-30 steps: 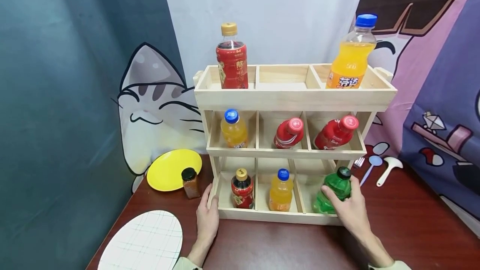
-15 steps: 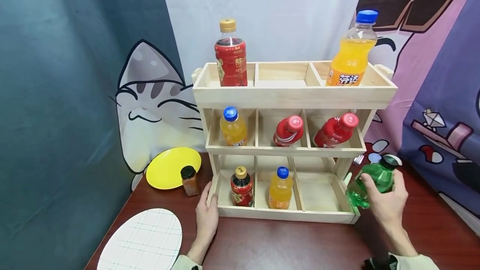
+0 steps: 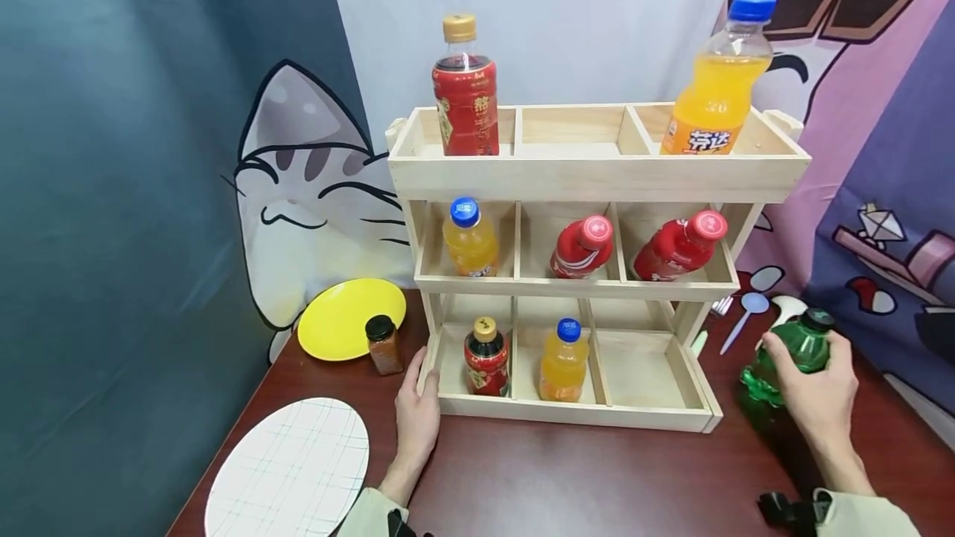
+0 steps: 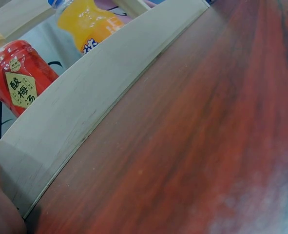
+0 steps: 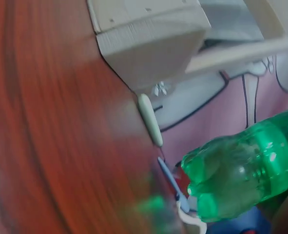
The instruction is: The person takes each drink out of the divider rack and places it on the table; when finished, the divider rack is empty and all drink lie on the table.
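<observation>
My right hand [image 3: 821, 404] grips a green plastic bottle [image 3: 798, 355] with a black cap, to the right of the wooden rack [image 3: 597, 181]. The bottle is tilted, and its ridged base [image 5: 200, 190] shows close over the table in the right wrist view. My left hand [image 3: 418, 421] rests on the lower left side of the rack with fingers extended. In the bottom tier stand a dark drink bottle [image 3: 487, 367] with a gold cap and an orange soda bottle [image 3: 563, 367]. The right compartment there is empty.
Upper tiers hold a red-labelled bottle [image 3: 467, 106], a large orange soda bottle [image 3: 712, 98], a small one [image 3: 472, 243] and two red bottles. A yellow plate [image 3: 346, 317], a spice jar [image 3: 384, 350] and a white checked plate [image 3: 291, 466] lie left; a blue spoon [image 3: 739, 330] lies right.
My right hand has lifted the green bottle out of the bottom right compartment and carried it rightward past the rack. My left hand stays at the rack's left side.
</observation>
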### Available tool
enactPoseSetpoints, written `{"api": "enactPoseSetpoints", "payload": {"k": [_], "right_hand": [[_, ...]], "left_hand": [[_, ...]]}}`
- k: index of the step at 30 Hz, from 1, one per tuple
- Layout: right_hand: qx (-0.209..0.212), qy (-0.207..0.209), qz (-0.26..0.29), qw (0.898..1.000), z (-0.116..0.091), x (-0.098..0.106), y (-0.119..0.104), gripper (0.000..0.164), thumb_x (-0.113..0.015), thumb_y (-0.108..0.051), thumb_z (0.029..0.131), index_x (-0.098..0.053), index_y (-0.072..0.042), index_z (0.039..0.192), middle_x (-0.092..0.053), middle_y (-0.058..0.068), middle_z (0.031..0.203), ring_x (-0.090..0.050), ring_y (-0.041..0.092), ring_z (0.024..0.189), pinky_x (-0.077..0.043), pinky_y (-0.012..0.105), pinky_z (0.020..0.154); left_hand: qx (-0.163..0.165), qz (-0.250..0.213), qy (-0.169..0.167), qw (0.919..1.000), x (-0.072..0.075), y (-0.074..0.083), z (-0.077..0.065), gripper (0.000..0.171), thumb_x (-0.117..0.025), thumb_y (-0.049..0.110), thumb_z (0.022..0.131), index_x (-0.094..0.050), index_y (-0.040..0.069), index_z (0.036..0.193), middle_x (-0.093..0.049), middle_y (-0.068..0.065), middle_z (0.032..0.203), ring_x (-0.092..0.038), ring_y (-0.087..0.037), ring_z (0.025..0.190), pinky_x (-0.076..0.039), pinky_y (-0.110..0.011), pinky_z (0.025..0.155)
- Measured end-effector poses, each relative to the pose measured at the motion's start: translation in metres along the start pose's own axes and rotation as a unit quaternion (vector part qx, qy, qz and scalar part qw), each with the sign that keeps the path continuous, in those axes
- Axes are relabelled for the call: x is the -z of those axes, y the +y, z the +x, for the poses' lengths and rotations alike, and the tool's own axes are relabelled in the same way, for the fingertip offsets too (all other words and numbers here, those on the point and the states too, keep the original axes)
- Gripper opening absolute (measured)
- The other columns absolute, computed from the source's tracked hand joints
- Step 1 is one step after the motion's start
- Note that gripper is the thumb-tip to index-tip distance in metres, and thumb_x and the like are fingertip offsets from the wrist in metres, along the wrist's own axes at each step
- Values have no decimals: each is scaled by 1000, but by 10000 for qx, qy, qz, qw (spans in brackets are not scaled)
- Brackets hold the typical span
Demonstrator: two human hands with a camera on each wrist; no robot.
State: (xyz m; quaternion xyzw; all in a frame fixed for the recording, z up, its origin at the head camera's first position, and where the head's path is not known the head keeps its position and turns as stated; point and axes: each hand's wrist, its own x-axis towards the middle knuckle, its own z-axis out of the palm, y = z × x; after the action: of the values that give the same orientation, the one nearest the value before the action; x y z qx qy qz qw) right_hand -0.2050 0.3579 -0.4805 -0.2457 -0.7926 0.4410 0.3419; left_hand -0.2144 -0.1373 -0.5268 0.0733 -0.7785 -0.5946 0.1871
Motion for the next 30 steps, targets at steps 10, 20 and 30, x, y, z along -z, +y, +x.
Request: {"api": "enactPoseSetpoints", "payload": {"k": [10,20,30], "right_hand": [[-678,40,20,9977,19,8,19,66,-75,-36,69,-40,-32,125,-39,-24,92,-37,-8,83,-29,12,72],[-775,38,580,9953,21,5,41,79,-74,-28,71,-23,-34,131,-33,-18,117,-35,9,115,-24,17,96],[-1310,-28,26,9914,25,7,60,83,-68,-30,73,-11,-30,132,-32,3,131,-29,22,125,-20,27,105]], "left_hand": [[117,-84,49,9999,-1,5,1,40,-51,23,90,-47,22,130,-49,2,131,-43,-13,121,-34,-40,101],[122,-44,121,9998,-1,5,2,40,-52,22,90,-47,21,130,-50,1,130,-44,-13,120,-34,-38,100],[106,-74,35,9999,-3,2,2,41,-52,23,90,-46,19,131,-49,-2,132,-43,-16,122,-34,-42,100]]}}
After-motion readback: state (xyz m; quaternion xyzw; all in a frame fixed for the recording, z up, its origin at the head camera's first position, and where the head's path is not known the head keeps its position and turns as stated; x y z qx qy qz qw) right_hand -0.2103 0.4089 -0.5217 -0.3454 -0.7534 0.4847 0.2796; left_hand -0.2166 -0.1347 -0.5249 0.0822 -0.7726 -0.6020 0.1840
